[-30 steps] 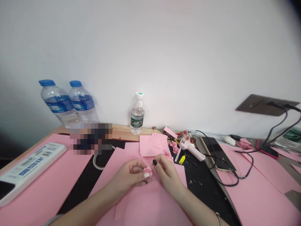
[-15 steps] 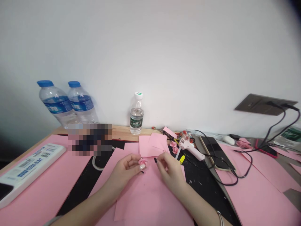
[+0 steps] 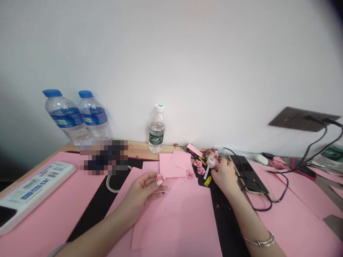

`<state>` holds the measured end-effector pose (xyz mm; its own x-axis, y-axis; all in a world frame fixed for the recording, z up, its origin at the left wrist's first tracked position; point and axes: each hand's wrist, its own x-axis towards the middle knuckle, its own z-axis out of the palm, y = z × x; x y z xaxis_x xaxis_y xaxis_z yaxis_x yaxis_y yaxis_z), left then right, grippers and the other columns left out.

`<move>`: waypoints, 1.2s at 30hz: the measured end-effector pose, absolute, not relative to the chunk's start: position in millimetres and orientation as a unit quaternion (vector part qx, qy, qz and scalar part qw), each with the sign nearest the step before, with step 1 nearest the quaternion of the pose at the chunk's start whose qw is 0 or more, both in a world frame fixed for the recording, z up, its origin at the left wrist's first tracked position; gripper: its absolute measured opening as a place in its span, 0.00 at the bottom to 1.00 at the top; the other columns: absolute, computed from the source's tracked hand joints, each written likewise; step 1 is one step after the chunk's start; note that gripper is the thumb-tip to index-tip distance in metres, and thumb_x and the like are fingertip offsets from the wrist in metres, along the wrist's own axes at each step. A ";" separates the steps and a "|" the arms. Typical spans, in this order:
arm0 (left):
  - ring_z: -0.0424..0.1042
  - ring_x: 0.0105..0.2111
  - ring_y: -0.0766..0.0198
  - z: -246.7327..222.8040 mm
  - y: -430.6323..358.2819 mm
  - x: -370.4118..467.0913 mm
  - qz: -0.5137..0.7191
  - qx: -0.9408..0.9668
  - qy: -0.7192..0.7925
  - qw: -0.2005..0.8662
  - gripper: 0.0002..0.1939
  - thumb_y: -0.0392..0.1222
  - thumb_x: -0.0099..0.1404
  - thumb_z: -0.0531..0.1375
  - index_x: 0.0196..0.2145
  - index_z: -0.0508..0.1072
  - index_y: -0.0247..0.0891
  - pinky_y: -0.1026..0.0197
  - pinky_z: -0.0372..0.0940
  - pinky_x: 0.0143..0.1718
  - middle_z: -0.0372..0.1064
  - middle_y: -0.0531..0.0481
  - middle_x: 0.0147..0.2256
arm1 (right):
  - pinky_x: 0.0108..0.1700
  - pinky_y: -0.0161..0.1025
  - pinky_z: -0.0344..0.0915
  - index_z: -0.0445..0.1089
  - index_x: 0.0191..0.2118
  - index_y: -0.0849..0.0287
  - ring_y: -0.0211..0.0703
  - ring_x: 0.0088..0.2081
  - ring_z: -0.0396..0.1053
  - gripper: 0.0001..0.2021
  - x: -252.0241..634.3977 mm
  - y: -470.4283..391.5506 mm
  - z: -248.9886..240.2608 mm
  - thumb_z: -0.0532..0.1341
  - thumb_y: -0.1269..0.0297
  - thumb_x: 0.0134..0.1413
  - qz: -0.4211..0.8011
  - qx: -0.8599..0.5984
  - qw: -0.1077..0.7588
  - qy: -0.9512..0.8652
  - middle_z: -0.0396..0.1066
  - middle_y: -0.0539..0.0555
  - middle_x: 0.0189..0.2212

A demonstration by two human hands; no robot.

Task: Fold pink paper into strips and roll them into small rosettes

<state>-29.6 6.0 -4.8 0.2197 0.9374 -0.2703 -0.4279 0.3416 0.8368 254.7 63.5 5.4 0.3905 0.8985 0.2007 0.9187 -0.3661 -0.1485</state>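
My left hand [image 3: 147,187] pinches a small pink paper rose [image 3: 160,178] between thumb and index finger, above the pink sheets. Over at the right, my right hand [image 3: 224,176] is closed around the handle of a light pink hot glue gun [image 3: 212,162], hiding most of that handle. The gun's white glue stick or nozzle [image 3: 206,173] points down toward the front left. Three finished-looking paper roses [image 3: 200,170] lie between the gun and a stack of square pink papers [image 3: 174,165]. Beside the right fingers sits a yellow cutter or tag [image 3: 208,181].
Large pink sheets [image 3: 182,217] cover a black mat [image 3: 227,217]. A phone [image 3: 249,175] with black cables [image 3: 270,203] lies at right. A small water bottle [image 3: 157,134] stands by the wall, two bigger bottles [image 3: 68,116] at left. A long white box [image 3: 37,192] lies at far left.
My right hand has moved right, from near the rose to the glue gun, and grasped it. A paper rose now shows beside the paper stack. My left hand keeps its rose.
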 end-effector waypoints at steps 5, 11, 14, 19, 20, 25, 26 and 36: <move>0.75 0.35 0.66 -4.3 8.8 -31.0 0.485 0.263 0.406 0.728 0.12 0.40 0.55 0.70 0.36 0.74 0.37 0.65 0.69 0.41 0.74 0.51 0.35 | 0.38 0.44 0.63 0.66 0.46 0.68 0.59 0.42 0.70 0.17 270.0 69.7 6.8 0.57 0.63 0.53 -0.023 -0.819 0.106 -0.564 0.69 0.68 0.38; 0.74 0.35 0.67 -5.6 7.7 -31.7 0.496 0.302 0.400 0.709 0.12 0.41 0.55 0.69 0.36 0.74 0.37 0.65 0.68 0.42 0.74 0.52 0.34 | 0.37 0.42 0.62 0.71 0.40 0.65 0.55 0.38 0.71 0.13 276.4 68.1 18.6 0.54 0.67 0.52 -0.025 -0.800 0.192 -0.567 0.72 0.64 0.36; 0.74 0.37 0.66 -6.5 7.8 -31.8 0.494 0.329 0.405 0.695 0.11 0.41 0.56 0.69 0.36 0.74 0.38 0.64 0.68 0.43 0.74 0.52 0.34 | 0.38 0.42 0.63 0.73 0.41 0.63 0.52 0.38 0.71 0.14 269.9 64.8 25.2 0.56 0.63 0.52 0.017 -0.751 0.341 -0.565 0.74 0.60 0.35; 0.75 0.40 0.64 -6.2 7.9 -30.7 0.492 0.325 0.390 0.707 0.12 0.40 0.55 0.69 0.37 0.74 0.39 0.63 0.67 0.44 0.75 0.52 0.37 | 0.28 0.38 0.63 0.71 0.36 0.61 0.42 0.25 0.67 0.13 253.9 57.2 29.3 0.64 0.59 0.45 0.304 -0.601 0.506 -0.539 0.71 0.51 0.24; 0.75 0.40 0.63 -5.7 7.7 -30.5 0.489 0.316 0.385 0.716 0.13 0.39 0.55 0.69 0.37 0.74 0.39 0.63 0.67 0.43 0.75 0.52 0.38 | 0.26 0.37 0.62 0.70 0.34 0.61 0.40 0.22 0.65 0.12 251.1 55.4 28.9 0.65 0.59 0.44 0.359 -0.576 0.508 -0.530 0.68 0.49 0.21; 0.75 0.36 0.67 -1.9 7.4 -30.1 0.490 0.259 0.374 0.744 0.13 0.37 0.54 0.70 0.36 0.73 0.38 0.67 0.69 0.39 0.73 0.53 0.35 | 0.22 0.34 0.59 0.66 0.32 0.60 0.36 0.20 0.62 0.17 240.1 46.9 25.8 0.70 0.55 0.42 0.530 -0.495 0.477 -0.497 0.66 0.48 0.21; 0.75 0.35 0.68 -1.3 7.7 -30.1 0.493 0.244 0.372 0.748 0.13 0.37 0.54 0.70 0.36 0.73 0.38 0.67 0.69 0.40 0.72 0.54 0.35 | 0.22 0.34 0.58 0.66 0.32 0.60 0.35 0.20 0.61 0.18 238.3 45.7 25.6 0.70 0.54 0.41 0.543 -0.491 0.466 -0.496 0.66 0.48 0.20; 0.74 0.40 0.63 -3.4 8.4 -30.8 0.498 0.302 0.420 0.696 0.12 0.43 0.57 0.68 0.38 0.75 0.37 0.65 0.68 0.43 0.75 0.48 0.39 | 0.21 0.32 0.55 0.63 0.29 0.59 0.33 0.19 0.57 0.18 224.2 41.8 22.4 0.70 0.53 0.41 0.577 -0.481 0.423 -0.507 0.62 0.45 0.18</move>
<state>-30.8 8.4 -3.4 0.1506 0.9472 -0.2830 -0.4391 0.3206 0.8393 224.2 41.8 22.4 -0.1798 0.9757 -0.1253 -0.0014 -0.1277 -0.9918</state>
